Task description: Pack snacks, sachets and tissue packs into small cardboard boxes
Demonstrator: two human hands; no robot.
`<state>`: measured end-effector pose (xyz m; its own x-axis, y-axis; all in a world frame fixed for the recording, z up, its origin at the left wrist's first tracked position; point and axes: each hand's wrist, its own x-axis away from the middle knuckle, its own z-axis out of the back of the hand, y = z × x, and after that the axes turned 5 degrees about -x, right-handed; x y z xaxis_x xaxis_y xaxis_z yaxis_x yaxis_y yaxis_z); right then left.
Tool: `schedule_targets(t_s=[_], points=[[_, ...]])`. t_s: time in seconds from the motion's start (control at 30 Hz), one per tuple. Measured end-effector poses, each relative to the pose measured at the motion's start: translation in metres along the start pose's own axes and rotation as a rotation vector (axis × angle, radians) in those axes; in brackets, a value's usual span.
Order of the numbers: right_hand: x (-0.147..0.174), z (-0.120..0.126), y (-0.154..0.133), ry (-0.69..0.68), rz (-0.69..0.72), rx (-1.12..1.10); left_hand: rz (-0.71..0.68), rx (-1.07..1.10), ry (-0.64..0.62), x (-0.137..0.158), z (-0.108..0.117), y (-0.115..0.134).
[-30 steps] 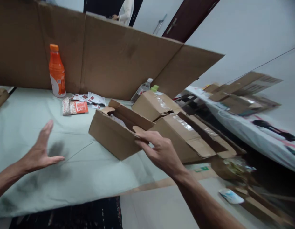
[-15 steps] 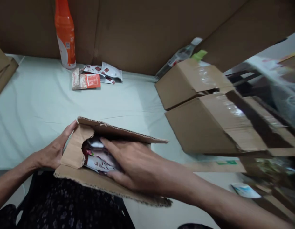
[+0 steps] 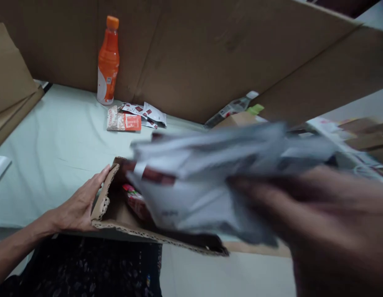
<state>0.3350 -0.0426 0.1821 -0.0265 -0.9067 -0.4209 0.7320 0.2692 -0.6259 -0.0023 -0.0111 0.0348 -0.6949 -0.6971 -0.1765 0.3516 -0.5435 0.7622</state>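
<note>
My left hand (image 3: pixel 81 200) grips the left end of an open cardboard box (image 3: pixel 105 202), thumb along its upper edge. Inside the box lies a red packet (image 3: pixel 137 201) with a bit of pink and green. Close to the camera, my right hand (image 3: pixel 318 214) is closed on several silvery-white sachets (image 3: pixel 204 185) with dark red patches. Motion blurs both hand and sachets, so their print cannot be read. The sachets hang above the box and cover much of its right side.
An orange bottle (image 3: pixel 108 62) stands against the cardboard wall (image 3: pixel 194 57) at the back. Beside it lie an orange-and-beige packet (image 3: pixel 123 121) and white sachets (image 3: pixel 154 113). A clear bottle (image 3: pixel 233 109) leans at the back right. Another cardboard box (image 3: pixel 12 74) stands at left.
My right hand has come up out of the box and to the right, bringing the silvery sachets with it. The left hand still holds the box end. The view has shifted.
</note>
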Motion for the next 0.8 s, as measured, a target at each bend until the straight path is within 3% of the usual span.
schedule_targets(t_s=[0.07, 0.17, 0.23, 0.3, 0.33, 0.37, 0.47, 0.5, 0.57, 0.63, 0.7, 0.8], points=[[-0.044, -0.002, 0.002, 0.215, -0.067, -0.061, 0.012, 0.016, 0.013, 0.005, 0.003, 0.0], [-0.099, -0.017, 0.009, 0.23, -0.045, -0.12, 0.032, 0.028, 0.035, 0.011, 0.004, 0.003], [-0.107, -0.024, 0.009, 0.234, 0.063, -0.046, 0.05, 0.023, 0.053, 0.013, 0.004, 0.007], [-0.088, -0.027, 0.003, 0.169, 0.244, 0.015, 0.068, 0.004, 0.06, 0.015, 0.003, 0.009], [-0.072, -0.03, -0.001, 0.056, 0.337, 0.008, 0.07, -0.007, 0.059, 0.015, 0.002, 0.01], [-0.054, -0.036, -0.006, -0.139, 0.412, -0.015, 0.066, -0.018, 0.062, 0.015, 0.002, 0.01], [-0.007, -0.071, -0.021, -0.809, 0.386, 0.085, 0.04, -0.053, 0.087, 0.016, -0.001, 0.009], [0.002, -0.087, -0.024, -0.954, 0.351, 0.186, 0.028, -0.065, 0.094, 0.016, -0.002, 0.008], [0.01, -0.115, -0.029, -1.111, 0.33, 0.373, 0.011, -0.081, 0.105, 0.016, -0.004, 0.008], [0.004, -0.123, -0.033, -1.151, 0.348, 0.383, 0.004, -0.074, 0.114, 0.017, -0.005, 0.008], [-0.011, -0.106, -0.035, -1.096, 0.323, 0.221, 0.004, -0.049, 0.124, 0.02, -0.006, 0.008], [-0.052, -0.059, -0.029, -0.814, 0.247, -0.131, -0.004, -0.021, 0.143, 0.027, -0.004, 0.006]])
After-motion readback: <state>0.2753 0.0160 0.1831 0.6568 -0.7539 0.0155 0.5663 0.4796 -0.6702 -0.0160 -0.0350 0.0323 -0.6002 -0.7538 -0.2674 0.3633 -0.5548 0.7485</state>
